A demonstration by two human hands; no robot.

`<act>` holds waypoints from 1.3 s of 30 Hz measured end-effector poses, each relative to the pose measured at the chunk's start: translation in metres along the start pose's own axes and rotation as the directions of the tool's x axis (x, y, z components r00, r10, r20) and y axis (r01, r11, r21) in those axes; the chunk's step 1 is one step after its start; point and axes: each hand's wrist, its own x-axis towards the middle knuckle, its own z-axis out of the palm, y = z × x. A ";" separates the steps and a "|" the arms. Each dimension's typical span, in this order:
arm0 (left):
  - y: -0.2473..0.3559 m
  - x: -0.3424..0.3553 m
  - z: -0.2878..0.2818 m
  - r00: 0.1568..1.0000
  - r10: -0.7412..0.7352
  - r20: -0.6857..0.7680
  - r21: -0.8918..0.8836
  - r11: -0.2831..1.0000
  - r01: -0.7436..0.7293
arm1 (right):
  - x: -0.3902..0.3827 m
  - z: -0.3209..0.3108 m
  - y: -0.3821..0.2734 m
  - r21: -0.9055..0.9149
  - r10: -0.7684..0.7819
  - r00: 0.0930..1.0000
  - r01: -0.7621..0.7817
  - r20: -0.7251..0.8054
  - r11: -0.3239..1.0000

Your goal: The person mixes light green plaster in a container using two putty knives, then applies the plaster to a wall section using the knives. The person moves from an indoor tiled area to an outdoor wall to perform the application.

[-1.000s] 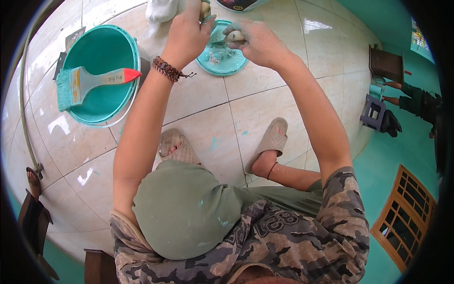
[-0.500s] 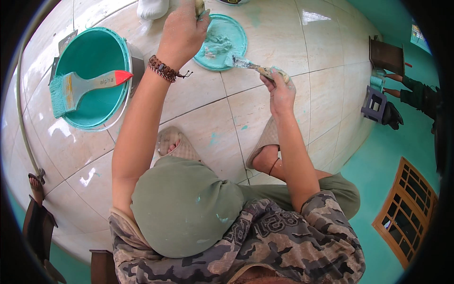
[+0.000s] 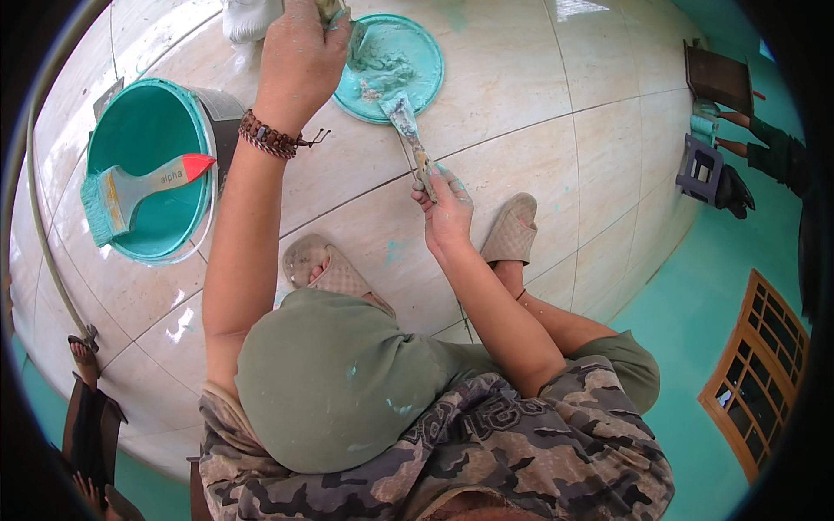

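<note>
My right hand point(image 3: 447, 208) is closed round the handle of a putty knife point(image 3: 423, 165). Its paint-smeared blade reaches the near edge of a round turquoise lid point(image 3: 434, 78), where whitish-green paste point(image 3: 387, 65) is heaped. My left hand point(image 3: 300, 61), at the top of the view, grips a second tool with a tan handle point(image 3: 328, 9). A scraper-like blade seems to show beside the lid, but my fingers and the frame edge hide much of that tool. Left of my left forearm stands a bucket point(image 3: 211, 143) with turquoise paint inside. A wide paintbrush point(image 3: 143, 193) lies across its opening.
A white bag-like item point(image 3: 246, 19) sits at the upper left. A hose point(image 3: 36, 182) runs along the left side. Far right, another person's legs point(image 3: 760, 148) are near a purple-grey stool point(image 3: 699, 169). Someone else's foot point(image 3: 82, 352) shows at lower left. Tiles point(image 3: 504, 148) cover the floor.
My right hand has moved left and toward me, turning the putty knife more upright against the lid's near edge. My left hand has shifted left; my right foot now shows more fully.
</note>
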 end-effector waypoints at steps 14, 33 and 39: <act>0.004 -0.002 -0.007 0.998 -0.035 0.045 0.054 0.998 0.032 | 0.021 0.050 -0.115 -0.746 -0.565 0.770 0.557 0.298 0.365; -0.004 -0.003 -0.007 0.997 0.061 0.038 0.013 0.998 -0.061 | 0.041 0.092 -0.130 -0.595 -0.486 0.506 0.803 0.713 -0.037; 0.000 -0.005 -0.007 0.998 0.060 0.033 0.021 0.998 -0.061 | 0.037 0.087 -0.132 -0.635 -0.465 0.561 0.773 0.685 -0.003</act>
